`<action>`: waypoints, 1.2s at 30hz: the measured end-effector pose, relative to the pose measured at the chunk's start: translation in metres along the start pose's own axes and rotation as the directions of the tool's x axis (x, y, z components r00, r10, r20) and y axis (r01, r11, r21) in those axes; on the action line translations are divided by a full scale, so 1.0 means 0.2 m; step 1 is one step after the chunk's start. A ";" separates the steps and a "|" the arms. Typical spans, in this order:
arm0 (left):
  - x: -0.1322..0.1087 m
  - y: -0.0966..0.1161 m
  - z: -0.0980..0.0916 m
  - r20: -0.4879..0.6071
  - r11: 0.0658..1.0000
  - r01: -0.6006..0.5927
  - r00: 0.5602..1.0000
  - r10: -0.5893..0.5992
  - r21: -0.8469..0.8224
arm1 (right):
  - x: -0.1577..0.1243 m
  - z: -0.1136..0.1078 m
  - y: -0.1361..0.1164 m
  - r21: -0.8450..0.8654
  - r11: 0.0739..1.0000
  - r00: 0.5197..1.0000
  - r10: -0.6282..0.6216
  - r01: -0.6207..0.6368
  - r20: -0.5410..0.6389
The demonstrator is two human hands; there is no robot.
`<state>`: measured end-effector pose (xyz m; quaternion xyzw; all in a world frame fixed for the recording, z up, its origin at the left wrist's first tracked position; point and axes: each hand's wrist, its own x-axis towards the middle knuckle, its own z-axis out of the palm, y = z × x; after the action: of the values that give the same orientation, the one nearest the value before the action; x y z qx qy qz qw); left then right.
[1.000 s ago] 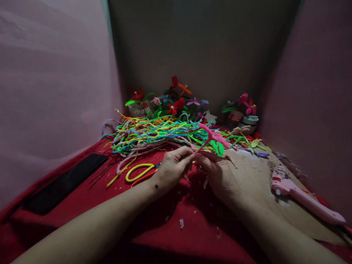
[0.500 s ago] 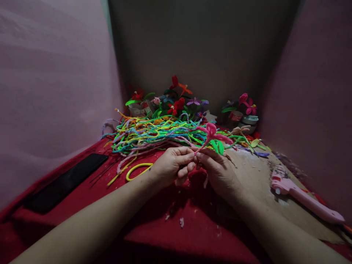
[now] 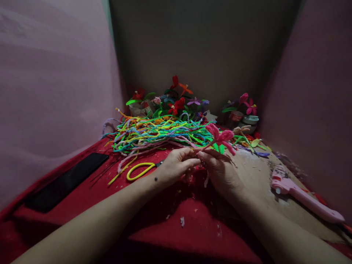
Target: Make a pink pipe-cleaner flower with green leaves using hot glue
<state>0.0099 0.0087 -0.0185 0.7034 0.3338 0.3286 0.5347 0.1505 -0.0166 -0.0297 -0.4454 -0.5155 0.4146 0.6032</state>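
Note:
A pink pipe-cleaner flower point(image 3: 220, 136) leans up and to the right, its petals spread above my hands. Fingers and thumb of my right hand point(image 3: 220, 167) are closed on the base of its stem. My left hand point(image 3: 180, 163) meets it from the other side, thumb and fingers pinched at the stem's lower end; the exact contact is partly hidden by the fingers. Behind my left wrist lies a pair of yellow-handled scissors or pliers point(image 3: 140, 171), its front part covered by the hand. A green leaf-like piece point(image 3: 219, 148) shows just behind the flower.
A heap of coloured pipe cleaners point(image 3: 156, 134) spreads beyond my hands, with finished flowers point(image 3: 176, 106) in containers behind. A black phone point(image 3: 67, 181) lies left on the red cloth point(image 3: 159, 234). To the right, a pink glue gun point(image 3: 305, 196) rests on a brown board point(image 3: 255, 183).
The pink flower has turned and tipped further right. My left hand has rolled over, its thumb shifting right and its lower fingers now tucked under. More of the yellow-handled tool shows.

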 end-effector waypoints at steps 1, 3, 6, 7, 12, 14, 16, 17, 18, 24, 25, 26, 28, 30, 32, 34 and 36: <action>0.00 0.00 0.00 -0.043 0.999 -0.018 0.999 0.020 0.045 | 0.00 0.00 -0.01 -0.015 1.000 1.000 0.010 -0.011 -0.017; 0.00 0.00 0.01 -0.126 0.992 -0.044 0.990 0.059 0.117 | 0.00 0.00 -0.02 -0.065 0.998 0.999 0.021 -0.024 -0.038; 0.00 -0.01 0.01 -0.194 0.983 -0.067 0.976 0.100 0.173 | -0.01 0.00 -0.03 -0.109 0.994 1.000 -0.004 0.002 -0.025; 0.00 -0.01 0.00 -0.199 0.981 -0.074 0.974 0.110 0.178 | -0.01 0.00 -0.03 -0.120 0.993 1.000 -0.014 0.012 -0.020; 0.00 0.00 0.00 -0.193 0.992 -0.058 0.978 0.080 0.115 | -0.01 0.01 -0.02 -0.152 0.988 0.999 0.031 -0.034 -0.017; 0.00 0.01 0.00 -0.202 0.997 -0.029 0.978 0.044 0.075 | -0.01 0.00 -0.01 -0.101 0.995 1.000 0.007 -0.005 0.019; 0.00 0.02 0.00 -0.207 0.999 -0.006 0.978 0.013 0.037 | -0.01 0.00 0.00 -0.042 0.998 0.997 -0.044 0.047 0.067; 0.00 0.02 0.00 -0.203 1.000 0.000 0.979 0.003 0.019 | -0.01 0.00 0.00 -0.023 0.998 0.994 -0.063 0.065 0.088; 0.00 0.02 0.00 -0.194 1.000 0.003 0.981 -0.003 0.000 | -0.01 0.00 -0.01 -0.013 0.997 0.992 -0.072 0.074 0.104; 0.00 0.01 -0.01 -0.119 0.988 0.039 0.991 -0.057 -0.149 | 0.01 -0.01 0.00 0.054 0.998 0.993 -0.028 0.022 0.112; 0.00 0.00 -0.01 -0.099 0.980 0.048 0.993 -0.068 -0.190 | 0.01 -0.01 0.01 0.083 0.996 0.993 -0.023 0.013 0.117; 0.00 0.00 -0.02 -0.071 0.969 0.059 0.994 -0.078 -0.238 | 0.02 -0.01 0.03 0.104 0.995 0.992 -0.019 0.006 0.125; 0.00 0.00 -0.02 0.002 0.935 0.091 0.995 -0.096 -0.343 | 0.02 -0.01 0.05 0.107 0.994 0.990 -0.013 -0.001 0.138; 0.00 -0.01 -0.03 0.076 0.893 0.132 0.991 -0.110 -0.431 | 0.02 -0.01 0.07 0.123 0.992 0.990 -0.005 -0.012 0.142; 0.00 -0.01 -0.04 0.143 0.859 0.172 0.983 -0.116 -0.481 | 0.02 -0.01 0.06 0.143 0.989 0.990 0.011 -0.032 0.143; 0.00 -0.02 -0.05 0.203 0.835 0.201 0.973 -0.110 -0.512 | 0.02 -0.01 0.06 0.176 0.983 0.986 0.029 -0.058 0.163; 0.00 -0.02 -0.05 0.266 0.810 0.234 0.959 -0.100 -0.538 | 0.02 -0.01 0.06 0.220 0.972 0.978 0.033 -0.079 0.204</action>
<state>0.0012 0.0160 -0.0209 0.5140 0.2197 0.2820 0.7797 0.1519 -0.0092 -0.0399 -0.3442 -0.5098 0.5302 0.5836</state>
